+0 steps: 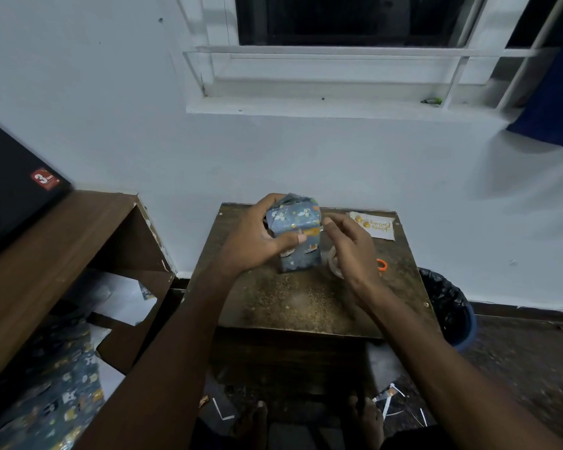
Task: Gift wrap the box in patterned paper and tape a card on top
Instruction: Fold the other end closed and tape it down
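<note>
Now, left to right:
Left hand (257, 237): I grip the small upright box wrapped in blue animal-patterned paper (298, 237), thumb across its front.
Box: stands on the dark worn wooden table (306, 300), mid-back; top folds look loose.
Handling: likely light, stiff walls, slick crease-prone paper; hold by the sides.
Right hand (346, 243): fingers curled beside the box; whether they pinch tape, I cannot tell.
White greeting card (376, 225): lies at the far right.

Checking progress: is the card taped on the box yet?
No, the card lies on the table, right of the wrapped box.
</note>
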A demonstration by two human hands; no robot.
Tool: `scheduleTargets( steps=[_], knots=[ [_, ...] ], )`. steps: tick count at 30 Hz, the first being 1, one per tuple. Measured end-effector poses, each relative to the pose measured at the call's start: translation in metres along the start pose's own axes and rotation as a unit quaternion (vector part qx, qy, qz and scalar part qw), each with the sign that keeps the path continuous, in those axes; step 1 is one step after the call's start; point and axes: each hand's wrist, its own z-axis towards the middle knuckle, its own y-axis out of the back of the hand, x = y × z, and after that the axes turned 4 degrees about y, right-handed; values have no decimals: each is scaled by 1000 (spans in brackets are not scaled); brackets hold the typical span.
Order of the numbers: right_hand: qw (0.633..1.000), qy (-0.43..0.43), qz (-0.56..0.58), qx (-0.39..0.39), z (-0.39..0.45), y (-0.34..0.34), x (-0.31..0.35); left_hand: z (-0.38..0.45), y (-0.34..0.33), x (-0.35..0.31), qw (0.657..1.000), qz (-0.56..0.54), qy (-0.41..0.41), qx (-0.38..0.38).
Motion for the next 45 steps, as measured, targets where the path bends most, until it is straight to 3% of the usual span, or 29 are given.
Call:
scheduleTargets(
  steps=[3, 5, 10, 15, 19, 23, 26, 33, 38, 41, 45],
  knots=[
    [995, -3, 54, 78, -8, -2, 13, 5, -3, 13, 997, -36, 37, 58],
    [994, -5, 27, 110, -12, -7, 11, 7, -8, 20, 995, -53, 51, 72],
    [991, 36, -62, 117, -19, -11, 3, 11, -21, 22, 967, -221, 125, 33],
    [965, 114, -183, 147, -19, -13, -1, 13, -28, 26, 943, -299, 146, 8],
    [955, 197, -206, 86, -19, -16, -4, 11, -27, 25, 931, -334, 145, 6],
    [977, 201, -63, -8, -24, -19, -8, 12, -28, 22, 906, -397, 149, -19],
    [979, 198, -27, -31, -25, -19, -15, 13, -28, 22, 903, -401, 149, -27],
    [952, 276, -125, -34, -21, -16, -24, 15, -25, 18, 883, -444, 150, -26],
    [966, 238, -94, -34, -18, -15, -15, 22, -19, 19, 913, -369, 143, -93],
    [977, 208, -43, 5, -18, -12, -13, 22, -10, 20, 931, -339, 125, -49],
    [976, 209, -58, 32, -18, -6, -12, 16, 1, 13, 936, -326, 125, 30]
  ],
)
